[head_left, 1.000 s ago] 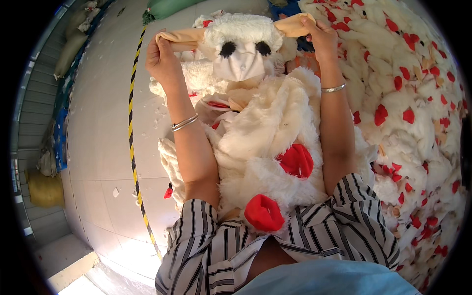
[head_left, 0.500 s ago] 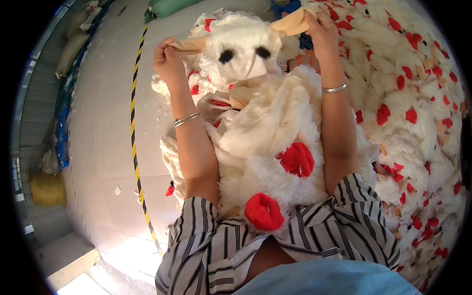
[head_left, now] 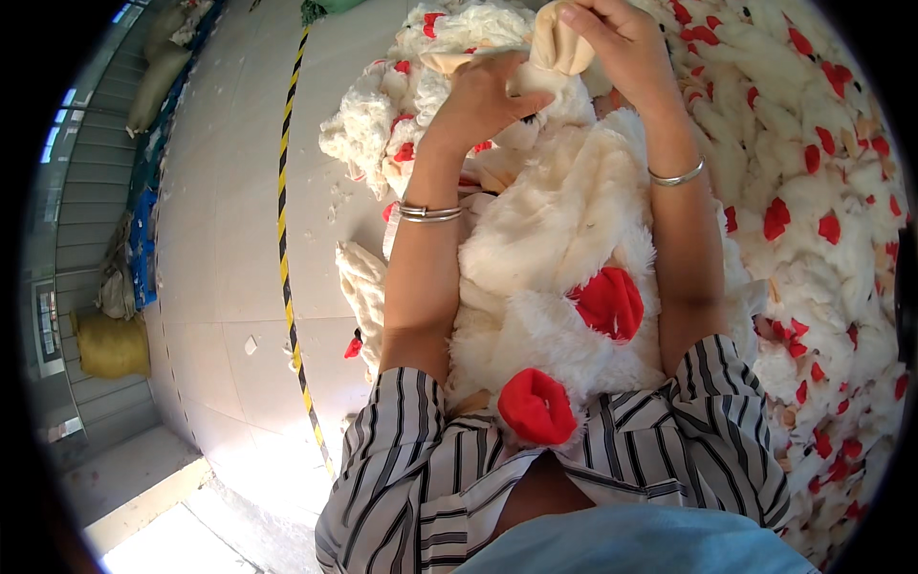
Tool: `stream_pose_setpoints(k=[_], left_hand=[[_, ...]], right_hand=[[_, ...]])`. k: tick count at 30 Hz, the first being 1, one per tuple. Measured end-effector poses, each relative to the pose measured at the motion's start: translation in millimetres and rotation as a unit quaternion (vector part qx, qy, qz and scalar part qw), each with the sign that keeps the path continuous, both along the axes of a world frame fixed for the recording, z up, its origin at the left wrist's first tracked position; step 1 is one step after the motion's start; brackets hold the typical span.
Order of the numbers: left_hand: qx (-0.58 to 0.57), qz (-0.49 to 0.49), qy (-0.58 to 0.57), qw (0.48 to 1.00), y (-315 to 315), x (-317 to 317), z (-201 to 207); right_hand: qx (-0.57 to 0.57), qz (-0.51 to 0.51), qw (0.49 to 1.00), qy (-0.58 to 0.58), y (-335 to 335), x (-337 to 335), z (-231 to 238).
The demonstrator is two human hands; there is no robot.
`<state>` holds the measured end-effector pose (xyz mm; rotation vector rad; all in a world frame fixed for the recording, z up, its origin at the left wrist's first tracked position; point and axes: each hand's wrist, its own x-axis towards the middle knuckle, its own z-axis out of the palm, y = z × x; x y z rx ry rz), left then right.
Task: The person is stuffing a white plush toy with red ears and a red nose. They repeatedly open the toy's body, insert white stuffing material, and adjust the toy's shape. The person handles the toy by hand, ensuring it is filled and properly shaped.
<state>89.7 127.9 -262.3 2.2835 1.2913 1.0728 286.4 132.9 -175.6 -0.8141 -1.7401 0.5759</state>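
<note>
An unstuffed cream plush animal skin lies over my lap, with long fur (head_left: pixel 535 225) and red paw ends (head_left: pixel 537 407). At its far end is the head (head_left: pixel 566 99), pale with a dark eye patch partly covered. My right hand (head_left: pixel 626 53) pinches one tan ear (head_left: pixel 562 43) of this head between thumb and fingers, holding it up. Across the head's left side lies my left hand (head_left: pixel 483 103), thumb stretched away from the fingers; the fingertips are partly hidden. Beyond that hand, part of another tan ear (head_left: pixel 445 63) shows.
A large heap of cream plush skins (head_left: pixel 765 134) with red parts fills the right side. More white skins (head_left: pixel 368 134) are piled ahead on the left. Yellow-and-black tape (head_left: pixel 284 225) runs along the tiled floor (head_left: pixel 225 268). A yellow roll (head_left: pixel 113 344) stands far left.
My left hand has let go of the left ear and moved right onto the plush head. My right hand still holds its ear, now drawn up and folded. The head is less stretched out.
</note>
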Motion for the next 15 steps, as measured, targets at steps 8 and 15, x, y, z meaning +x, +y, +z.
stream_pose_setpoints(k=[8,15], left_hand=[[-0.312,0.044,-0.211,0.925,10.9,1.0,1.6],[-0.323,0.158,-0.288,0.888,27.6,-12.2,-6.9]], right_hand=[[0.009,-0.188,0.971,0.147,34.0,47.1,-20.1],[-0.008,0.044,0.988,-0.145,8.0,-32.7,-70.8]])
